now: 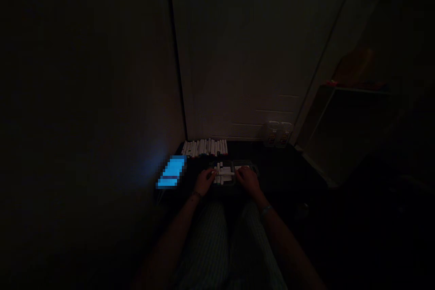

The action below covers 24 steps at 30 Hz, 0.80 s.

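A white marker (225, 173) lies crosswise between my two hands, over an open clear plastic case (245, 161). My left hand (204, 180) is closed with its fingertips at the marker's left end. At the other end, my right hand (248, 179) has its fingers curled, with the tips close to or on the marker; the dim light blurs that contact. Several white markers (221, 180) stand side by side in the left part of the case. Something pale and flat shows under my right fingers, partly hidden.
Behind the case, a row of white markers (205, 147) lies on the dark tabletop (288, 172). A lit blue screen (171, 172), pixelated, stands at the left. Two clear containers (272, 134) are by the back wall. A shelf-like piece (356, 87) rises at right.
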Tool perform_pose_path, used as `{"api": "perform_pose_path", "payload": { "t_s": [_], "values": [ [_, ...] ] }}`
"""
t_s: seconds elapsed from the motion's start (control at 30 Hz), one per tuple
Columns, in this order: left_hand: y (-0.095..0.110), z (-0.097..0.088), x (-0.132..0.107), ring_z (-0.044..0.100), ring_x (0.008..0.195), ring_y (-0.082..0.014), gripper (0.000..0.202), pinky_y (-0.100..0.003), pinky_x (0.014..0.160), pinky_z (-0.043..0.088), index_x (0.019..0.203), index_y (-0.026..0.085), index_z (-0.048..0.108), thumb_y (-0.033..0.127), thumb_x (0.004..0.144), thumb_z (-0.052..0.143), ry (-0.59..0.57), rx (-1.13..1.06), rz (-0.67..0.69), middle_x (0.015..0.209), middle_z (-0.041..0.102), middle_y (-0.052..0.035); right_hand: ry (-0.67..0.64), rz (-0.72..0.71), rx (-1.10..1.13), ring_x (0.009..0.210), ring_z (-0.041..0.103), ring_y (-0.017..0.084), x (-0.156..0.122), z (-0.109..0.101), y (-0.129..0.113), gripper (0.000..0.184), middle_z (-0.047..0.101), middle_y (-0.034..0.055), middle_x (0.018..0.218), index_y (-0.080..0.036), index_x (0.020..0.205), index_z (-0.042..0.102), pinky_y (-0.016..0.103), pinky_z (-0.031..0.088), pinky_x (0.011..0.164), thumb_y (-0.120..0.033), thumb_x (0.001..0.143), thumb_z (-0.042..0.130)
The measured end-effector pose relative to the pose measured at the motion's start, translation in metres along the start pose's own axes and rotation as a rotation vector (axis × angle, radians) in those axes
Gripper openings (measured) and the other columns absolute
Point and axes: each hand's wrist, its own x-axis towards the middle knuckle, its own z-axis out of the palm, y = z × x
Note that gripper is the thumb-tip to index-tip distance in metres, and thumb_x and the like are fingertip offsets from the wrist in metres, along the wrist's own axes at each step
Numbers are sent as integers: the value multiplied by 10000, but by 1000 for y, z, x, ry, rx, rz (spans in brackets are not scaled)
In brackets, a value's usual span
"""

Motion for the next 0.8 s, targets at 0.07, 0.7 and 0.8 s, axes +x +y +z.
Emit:
{"api": "perform_pose_path", "payload": {
  "t_s": [0.07, 0.7, 0.8],
  "values": [
    [-1, 0, 0, 550, 793, -158, 346, -268, 734, 414, 917, 187, 612, 435, 756, 432, -3, 1, 0, 848, 621, -36, -8, 6, -4, 844, 514, 127, 0, 0, 0, 322, 584, 48, 842, -189, 771, 579, 209, 342, 734, -347, 883, 322],
    [-2, 2, 1, 539, 813, -161, 341, -282, 762, 409, 916, 189, 609, 429, 763, 421, -1, 22, -22, 865, 614, -40, -18, 5, 0, 847, 517, 124, 0, -3, -1, 339, 589, 45, 846, -190, 780, 579, 201, 340, 736, -358, 889, 305],
    [0, 1, 0, 537, 840, -165, 335, -287, 778, 405, 929, 189, 605, 419, 765, 423, -12, 23, -16, 890, 613, -44, -10, 10, 8, 847, 517, 128, 0, -3, -2, 340, 590, 45, 849, -196, 792, 581, 205, 341, 738, -371, 886, 305]
  ]
}}
